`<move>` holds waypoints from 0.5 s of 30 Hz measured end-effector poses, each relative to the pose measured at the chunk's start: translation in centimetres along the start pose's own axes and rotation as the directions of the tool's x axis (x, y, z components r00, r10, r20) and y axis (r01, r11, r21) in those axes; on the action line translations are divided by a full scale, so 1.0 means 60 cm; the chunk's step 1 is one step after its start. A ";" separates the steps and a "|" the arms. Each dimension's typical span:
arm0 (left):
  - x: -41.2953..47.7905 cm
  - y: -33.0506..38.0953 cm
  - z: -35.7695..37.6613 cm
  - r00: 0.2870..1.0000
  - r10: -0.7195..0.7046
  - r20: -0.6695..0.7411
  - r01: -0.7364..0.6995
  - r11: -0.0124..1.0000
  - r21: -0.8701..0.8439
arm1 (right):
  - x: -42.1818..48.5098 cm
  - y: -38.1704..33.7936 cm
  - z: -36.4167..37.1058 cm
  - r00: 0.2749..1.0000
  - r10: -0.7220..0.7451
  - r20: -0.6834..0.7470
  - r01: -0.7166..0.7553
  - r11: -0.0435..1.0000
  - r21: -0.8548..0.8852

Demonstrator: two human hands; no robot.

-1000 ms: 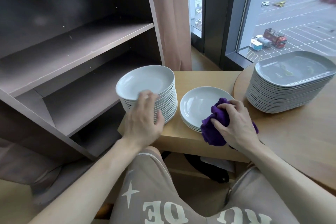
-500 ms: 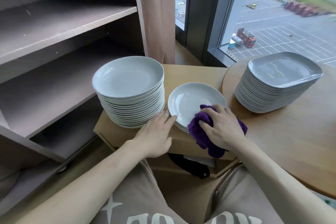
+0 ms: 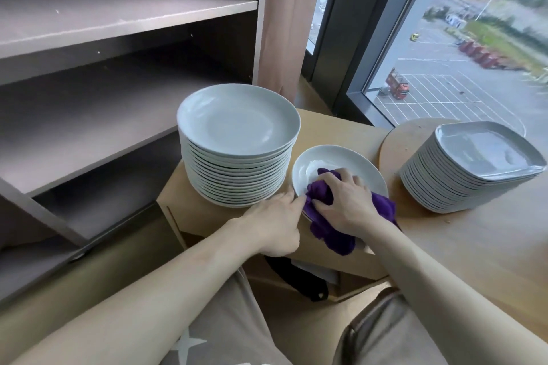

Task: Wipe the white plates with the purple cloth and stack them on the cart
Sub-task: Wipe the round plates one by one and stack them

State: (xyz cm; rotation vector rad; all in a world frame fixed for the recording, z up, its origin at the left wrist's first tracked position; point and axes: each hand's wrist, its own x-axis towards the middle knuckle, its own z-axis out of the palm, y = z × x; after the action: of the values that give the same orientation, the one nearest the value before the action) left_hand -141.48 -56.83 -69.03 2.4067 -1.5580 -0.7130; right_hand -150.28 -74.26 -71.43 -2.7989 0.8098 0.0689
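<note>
Purple cloth [image 3: 321,194] bunched, long axis from plate centre to near rim, tail draping over cart [image 3: 341,124] edge. Lies in top plate [image 3: 353,161] of low stack. Right hand [image 3: 344,201] clutches cloth. Left hand [image 3: 275,222], fingers fairly straight, touches plate's left rim. Tall plate stack [image 3: 237,127] just left.

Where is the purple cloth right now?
Head view, right of centre: the purple cloth lies bunched under the right hand on the low pile of round plates, just right of the tall plate stack.
</note>
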 end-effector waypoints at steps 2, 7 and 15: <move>0.001 -0.001 -0.002 1.000 -0.008 0.017 0.008 1.000 -0.012 | 0.018 -0.010 0.008 1.000 0.017 -0.023 -0.017 1.000 0.018; 0.005 -0.002 -0.005 1.000 -0.009 0.023 0.009 1.000 -0.001 | 0.060 -0.016 0.027 0.992 0.051 -0.118 -0.053 0.998 -0.018; 0.004 0.003 0.010 0.998 -0.048 0.029 0.046 0.997 0.065 | 0.093 -0.001 0.023 0.961 0.015 -0.276 -0.063 0.984 -0.167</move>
State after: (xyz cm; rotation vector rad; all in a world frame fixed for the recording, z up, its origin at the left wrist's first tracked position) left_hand -141.84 -57.10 -69.53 2.4976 -1.5637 -0.7224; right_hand -145.51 -76.81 -73.33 -3.0000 0.9636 -0.2610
